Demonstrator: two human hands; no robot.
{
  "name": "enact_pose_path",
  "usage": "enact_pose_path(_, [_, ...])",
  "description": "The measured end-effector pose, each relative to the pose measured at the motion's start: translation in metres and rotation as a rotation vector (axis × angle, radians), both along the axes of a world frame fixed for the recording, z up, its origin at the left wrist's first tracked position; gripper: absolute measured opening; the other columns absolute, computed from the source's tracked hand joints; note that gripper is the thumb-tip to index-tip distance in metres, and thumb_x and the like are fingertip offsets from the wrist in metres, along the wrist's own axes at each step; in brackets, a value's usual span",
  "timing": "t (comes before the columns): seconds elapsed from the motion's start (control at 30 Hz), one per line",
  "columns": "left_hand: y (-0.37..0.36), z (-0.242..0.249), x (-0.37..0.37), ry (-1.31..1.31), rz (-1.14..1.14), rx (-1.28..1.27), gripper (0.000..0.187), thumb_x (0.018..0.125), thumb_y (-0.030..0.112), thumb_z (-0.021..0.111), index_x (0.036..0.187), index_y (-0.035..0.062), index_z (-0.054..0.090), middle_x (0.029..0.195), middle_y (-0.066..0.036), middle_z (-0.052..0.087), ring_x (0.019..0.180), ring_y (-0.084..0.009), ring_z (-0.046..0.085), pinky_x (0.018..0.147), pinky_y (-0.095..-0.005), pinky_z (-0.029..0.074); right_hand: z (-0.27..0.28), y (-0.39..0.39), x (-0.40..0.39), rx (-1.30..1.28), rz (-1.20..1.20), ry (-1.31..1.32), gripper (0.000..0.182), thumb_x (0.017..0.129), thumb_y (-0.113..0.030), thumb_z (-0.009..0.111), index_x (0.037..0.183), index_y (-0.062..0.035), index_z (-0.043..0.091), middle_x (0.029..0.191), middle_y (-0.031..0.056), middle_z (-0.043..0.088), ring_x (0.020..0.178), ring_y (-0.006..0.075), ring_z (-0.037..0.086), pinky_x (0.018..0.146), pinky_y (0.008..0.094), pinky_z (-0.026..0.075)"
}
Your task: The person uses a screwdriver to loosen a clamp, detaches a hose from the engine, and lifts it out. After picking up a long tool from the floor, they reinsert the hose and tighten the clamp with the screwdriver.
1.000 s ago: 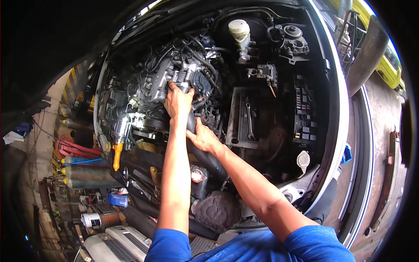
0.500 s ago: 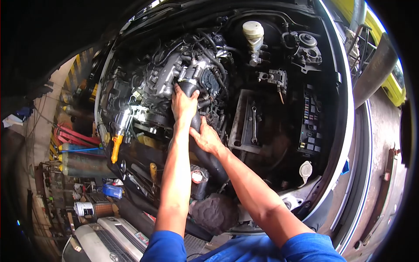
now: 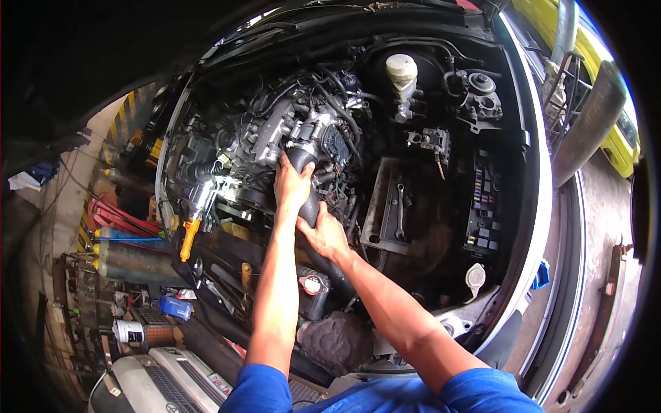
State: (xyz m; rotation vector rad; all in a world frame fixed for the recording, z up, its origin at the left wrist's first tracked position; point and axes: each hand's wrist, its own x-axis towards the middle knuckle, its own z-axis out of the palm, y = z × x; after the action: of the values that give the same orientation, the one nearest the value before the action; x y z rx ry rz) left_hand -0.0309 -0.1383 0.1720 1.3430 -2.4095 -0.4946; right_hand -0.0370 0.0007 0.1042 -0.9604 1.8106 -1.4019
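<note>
A thick black rubber hose (image 3: pixel 310 208) runs from the metal throttle inlet of the engine (image 3: pixel 275 127) down toward the front of the bay. My left hand (image 3: pixel 293 184) is closed around its upper end, just below the clamp area at the inlet. Lower on the same hose, my right hand (image 3: pixel 326 236) grips it from the right side with the thumb across it. Both palms and part of the hose under them are hidden. Left of my hands, a lit work lamp with an orange handle (image 3: pixel 189 237) shines on the belt area.
Right of the hose, a battery tray (image 3: pixel 375 206) holds a combination wrench (image 3: pixel 400 213). Farther right are a fuse box (image 3: pixel 483 199) and a white-capped fluid reservoir (image 3: pixel 401 69). A radiator cap (image 3: pixel 313 283) and a dark wrinkled round thing (image 3: pixel 337 343) lie near the front edge.
The camera view has tilted slightly, so the engine bay appears lower in the picture. Both hands stay on the hose, with little visible shift along it.
</note>
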Motion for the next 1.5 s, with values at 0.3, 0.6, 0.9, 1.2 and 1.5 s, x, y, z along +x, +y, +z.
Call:
enact_pose_path(0.3, [0.046,0.030,0.062,0.277,0.027,-0.204,0.087,0.092,0.036,0.074,0.156,-0.0025,0.031,0.149,-0.032,0.048,0.134,-0.0455,0.052,0.110,-0.0476,0.045,0.001,0.017,0.017,-0.213,0.153,0.229,0.081,0.088,-0.066,0.066,0.121,0.0059,0.048,0.103,0.0318,0.069,0.098,0.0478,0.069,0.088,0.0520,0.055])
enact_pose_path(0.6, [0.103,0.047,0.082,0.558,-0.121,-0.119,0.094,0.089,0.027,0.081,0.162,0.0080,0.026,0.156,-0.029,0.042,0.143,-0.0407,0.045,0.117,-0.0475,0.038,-0.004,0.034,-0.007,-0.394,0.214,0.568,0.078,0.090,-0.064,0.063,0.124,0.0060,0.054,0.102,0.0286,0.067,0.093,0.0443,0.069,0.083,0.0496,0.056])
enact_pose_path(0.9, [0.101,0.041,0.094,0.622,-0.215,-0.151,0.095,0.087,0.029,0.082,0.161,0.0045,0.029,0.157,-0.026,0.042,0.143,-0.0362,0.046,0.118,-0.0455,0.037,0.010,0.029,-0.012,-0.506,0.057,0.400,0.056,0.098,-0.046,0.063,0.126,0.0021,0.057,0.111,0.0282,0.068,0.102,0.0457,0.068,0.088,0.0483,0.056])
enact_pose_path(1.2, [0.038,0.026,0.036,0.114,-0.055,-0.075,0.099,0.092,0.055,0.067,0.159,-0.0032,0.024,0.142,-0.038,0.050,0.128,-0.0495,0.056,0.108,-0.0503,0.046,-0.006,-0.003,-0.004,-0.108,0.114,-0.335,0.094,0.102,-0.067,0.036,0.157,0.0094,0.028,0.163,0.0284,0.030,0.155,0.0358,0.024,0.127,0.0396,0.018])
enact_pose_path(1.5, [0.029,0.013,-0.002,-0.143,0.076,-0.032,0.095,0.096,0.047,0.063,0.159,-0.0066,0.015,0.142,-0.036,0.048,0.122,-0.0480,0.060,0.105,-0.0498,0.051,-0.043,-0.027,-0.020,-0.214,0.082,-0.532,0.082,0.106,-0.056,0.036,0.153,0.0104,0.034,0.159,0.0290,0.038,0.152,0.0350,0.033,0.124,0.0370,0.024])
